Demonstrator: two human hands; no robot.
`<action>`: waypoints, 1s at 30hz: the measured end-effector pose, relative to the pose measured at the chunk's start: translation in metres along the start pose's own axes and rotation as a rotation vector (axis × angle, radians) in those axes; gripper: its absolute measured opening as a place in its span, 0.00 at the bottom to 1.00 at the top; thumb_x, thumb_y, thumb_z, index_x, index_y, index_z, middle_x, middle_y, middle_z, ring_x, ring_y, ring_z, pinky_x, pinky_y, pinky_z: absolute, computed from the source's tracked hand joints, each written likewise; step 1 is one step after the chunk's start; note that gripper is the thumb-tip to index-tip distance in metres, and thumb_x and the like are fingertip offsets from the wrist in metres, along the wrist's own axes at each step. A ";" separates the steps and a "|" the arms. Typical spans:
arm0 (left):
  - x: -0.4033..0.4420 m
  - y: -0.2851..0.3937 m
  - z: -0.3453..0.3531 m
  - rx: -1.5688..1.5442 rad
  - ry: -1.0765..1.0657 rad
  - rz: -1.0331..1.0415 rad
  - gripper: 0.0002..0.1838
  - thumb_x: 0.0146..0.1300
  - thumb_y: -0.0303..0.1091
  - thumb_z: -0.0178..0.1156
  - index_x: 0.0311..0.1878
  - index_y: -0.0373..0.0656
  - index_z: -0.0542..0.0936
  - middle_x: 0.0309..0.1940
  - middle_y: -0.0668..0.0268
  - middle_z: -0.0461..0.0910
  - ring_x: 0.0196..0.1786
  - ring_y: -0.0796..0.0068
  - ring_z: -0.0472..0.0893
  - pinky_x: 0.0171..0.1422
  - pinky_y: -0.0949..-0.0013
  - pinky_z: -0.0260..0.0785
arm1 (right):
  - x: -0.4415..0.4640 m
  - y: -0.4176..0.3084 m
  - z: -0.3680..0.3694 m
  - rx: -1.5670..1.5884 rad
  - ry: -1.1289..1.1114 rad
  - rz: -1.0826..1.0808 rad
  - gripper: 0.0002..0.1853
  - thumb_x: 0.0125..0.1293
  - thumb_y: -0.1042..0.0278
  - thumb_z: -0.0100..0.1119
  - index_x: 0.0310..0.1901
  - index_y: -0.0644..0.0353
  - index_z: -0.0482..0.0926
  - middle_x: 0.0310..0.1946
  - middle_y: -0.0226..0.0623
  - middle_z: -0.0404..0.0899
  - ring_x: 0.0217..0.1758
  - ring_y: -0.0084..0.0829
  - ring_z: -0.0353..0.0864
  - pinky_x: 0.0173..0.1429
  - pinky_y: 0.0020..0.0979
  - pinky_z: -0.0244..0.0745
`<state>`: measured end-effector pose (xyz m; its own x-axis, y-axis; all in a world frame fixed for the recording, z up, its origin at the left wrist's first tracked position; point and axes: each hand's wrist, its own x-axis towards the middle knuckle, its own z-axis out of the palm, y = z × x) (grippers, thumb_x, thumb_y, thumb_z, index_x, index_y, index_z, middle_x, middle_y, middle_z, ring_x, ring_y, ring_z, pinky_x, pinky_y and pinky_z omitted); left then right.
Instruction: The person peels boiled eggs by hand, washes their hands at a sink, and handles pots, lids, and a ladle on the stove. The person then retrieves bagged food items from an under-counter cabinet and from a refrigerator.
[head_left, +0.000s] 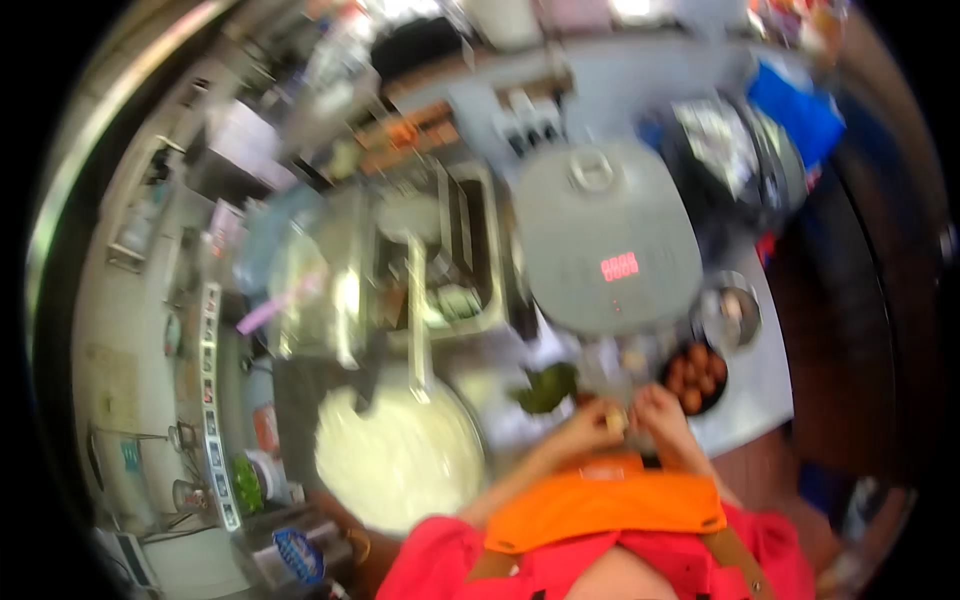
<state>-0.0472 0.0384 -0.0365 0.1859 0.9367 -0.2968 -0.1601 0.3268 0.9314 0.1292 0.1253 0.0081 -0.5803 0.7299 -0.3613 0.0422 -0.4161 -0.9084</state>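
Note:
Both of my hands are close together over the counter's front edge, above the orange apron. My left hand point(592, 424) has its fingers closed on a small pale yellowish piece point(616, 422). Close beside it on the right, my right hand point(657, 408) is pinched, and what it holds, if anything, is too blurred to make out. A dark green leafy item point(546, 388) lies just left of my hands. To their right is a dark bowl of round reddish-brown items point(694, 377).
Behind my hands stands a grey cooker point(608, 235) with a red display. A large bowl of creamy white mixture point(395, 460) is at the left, near metal trays point(482, 178). A metal bowl point(745, 318) sits at the right; dark bags point(735, 160) lie farther back.

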 end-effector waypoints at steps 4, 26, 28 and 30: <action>-0.024 0.048 0.023 -0.468 0.198 -0.047 0.25 0.61 0.28 0.62 0.61 0.42 0.68 0.48 0.63 0.76 0.47 0.72 0.78 0.53 0.67 0.74 | 0.004 0.003 -0.013 -0.640 -0.044 -0.226 0.11 0.70 0.65 0.53 0.40 0.65 0.79 0.32 0.39 0.80 0.37 0.30 0.79 0.44 0.30 0.74; -0.050 0.057 0.078 0.093 0.447 0.044 0.25 0.58 0.27 0.63 0.60 0.37 0.69 0.47 0.61 0.77 0.49 0.73 0.77 0.53 0.72 0.70 | -0.026 -0.068 0.002 -0.730 -0.377 -0.412 0.09 0.55 0.69 0.63 0.37 0.62 0.80 0.32 0.42 0.80 0.36 0.40 0.81 0.43 0.34 0.75; -0.051 0.057 0.077 0.139 0.458 0.046 0.25 0.58 0.28 0.63 0.59 0.37 0.70 0.47 0.59 0.77 0.49 0.71 0.77 0.55 0.70 0.69 | -0.022 -0.064 0.003 -0.741 -0.369 -0.441 0.09 0.55 0.69 0.63 0.37 0.62 0.80 0.31 0.43 0.80 0.35 0.40 0.81 0.42 0.35 0.75; -0.050 0.060 0.076 0.175 0.465 0.055 0.25 0.58 0.28 0.63 0.59 0.37 0.70 0.47 0.59 0.77 0.49 0.71 0.78 0.54 0.70 0.70 | -0.017 -0.063 0.002 -0.765 -0.356 -0.469 0.08 0.56 0.69 0.62 0.37 0.62 0.80 0.30 0.44 0.80 0.33 0.41 0.81 0.41 0.34 0.75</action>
<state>0.0073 0.0020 0.0502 -0.2764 0.9219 -0.2714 0.0145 0.2864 0.9580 0.1351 0.1376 0.0718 -0.8801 0.4728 0.0437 0.1891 0.4335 -0.8811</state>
